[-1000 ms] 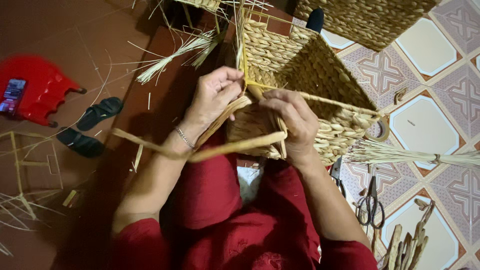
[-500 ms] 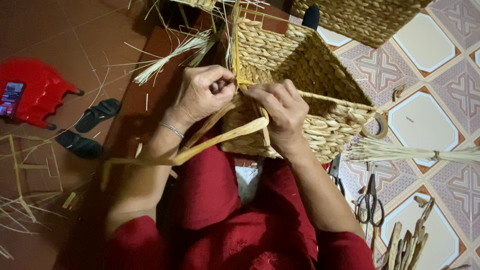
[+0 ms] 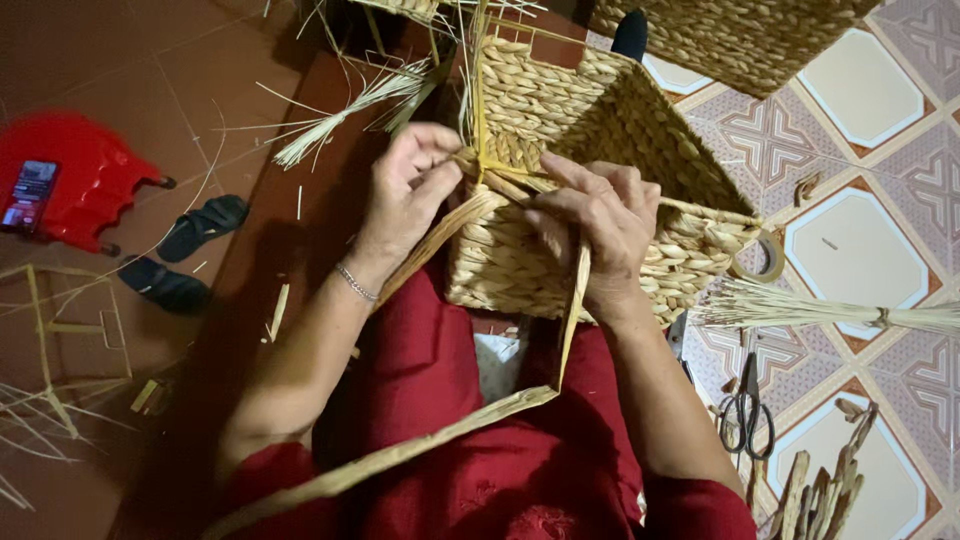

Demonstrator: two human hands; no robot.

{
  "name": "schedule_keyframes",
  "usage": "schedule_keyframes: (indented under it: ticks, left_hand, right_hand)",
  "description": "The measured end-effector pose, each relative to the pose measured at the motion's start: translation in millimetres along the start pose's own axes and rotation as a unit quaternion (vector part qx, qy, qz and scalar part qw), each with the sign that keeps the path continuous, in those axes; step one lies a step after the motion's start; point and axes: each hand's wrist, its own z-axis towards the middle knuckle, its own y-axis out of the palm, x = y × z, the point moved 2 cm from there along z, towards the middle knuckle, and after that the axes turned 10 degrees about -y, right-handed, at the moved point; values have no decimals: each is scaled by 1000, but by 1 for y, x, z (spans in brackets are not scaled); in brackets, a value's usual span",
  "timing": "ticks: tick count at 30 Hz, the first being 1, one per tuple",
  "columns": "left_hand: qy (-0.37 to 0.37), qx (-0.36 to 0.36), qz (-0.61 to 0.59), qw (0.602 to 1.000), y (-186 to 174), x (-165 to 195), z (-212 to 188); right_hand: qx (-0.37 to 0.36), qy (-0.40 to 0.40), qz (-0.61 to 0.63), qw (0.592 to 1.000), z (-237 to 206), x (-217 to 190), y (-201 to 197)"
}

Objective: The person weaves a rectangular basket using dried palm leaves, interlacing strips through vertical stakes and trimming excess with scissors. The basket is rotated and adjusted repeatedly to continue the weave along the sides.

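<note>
Two hands work at the weave: the left hand (image 3: 405, 190) and the right hand (image 3: 600, 220). Three woven baskets show: one square basket (image 3: 600, 130) under the hands, a second basket (image 3: 740, 40) at the top right and a third basket (image 3: 410, 8) barely in view at the top edge. Two dark sandals (image 3: 185, 250) lie on the floor (near one red stool (image 3: 70, 180)). There is one pair of scissors (image 3: 745, 415), one tape roll (image 3: 762, 258) and one phone (image 3: 32, 192).

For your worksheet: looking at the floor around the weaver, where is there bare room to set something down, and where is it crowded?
Bare brown floor lies between the red stool and the loose straw bundle, above the black sandals. The white tile beyond the tape roll is also free. Crowded: scissors, cut sticks, and the basket under both hands.
</note>
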Motion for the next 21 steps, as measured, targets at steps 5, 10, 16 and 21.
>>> schedule_keyframes:
  ticks: [5,10,16,21]
  left_hand:
    - [245,-8,355,902,4,51,-12]
    - [378,-7,469,798,7,76,-13]
    - [312,62,385,866,12,32,0]
    - [3,105,-97,990,5,-7,15]
  right_hand:
    - [29,52,18,998,4,-4,4]
    - [14,1,11,1000,6,0,5]
    - [-28,16,45,998,4,2,-9]
    - [-37,6,82,996,6,5,-13]
